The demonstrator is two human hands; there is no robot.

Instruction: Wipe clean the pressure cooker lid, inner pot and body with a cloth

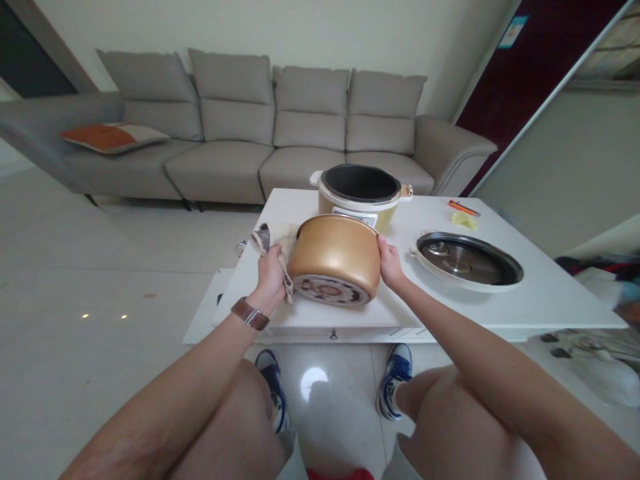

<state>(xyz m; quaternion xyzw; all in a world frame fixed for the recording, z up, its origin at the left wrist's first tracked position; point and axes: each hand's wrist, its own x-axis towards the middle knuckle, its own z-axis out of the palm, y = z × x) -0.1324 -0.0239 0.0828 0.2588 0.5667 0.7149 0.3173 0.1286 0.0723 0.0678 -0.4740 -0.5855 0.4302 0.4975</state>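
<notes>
A gold inner pot (336, 253) is held up over the white table, tilted so its stained underside faces me. My right hand (391, 264) grips its right side, thumb near the rim. At the pot's left side, my left hand (271, 275) is closed on a beige cloth (286, 240) with a grey corner, which lies against the pot. Just behind stands the electric pressure cooker (387, 219), its dark inside showing and its front panel partly hidden by the pot. To the right, the cooker lid (470, 260) lies with its metal inner face up.
The white table (540, 293) has a drawer knob at its front edge. An orange-handled tool (464, 208) and a crumpled yellow piece (464, 221) lie at the back right. Beyond stands a grey sofa (307, 163) with an orange cushion (113, 137). My feet are below the table's front edge.
</notes>
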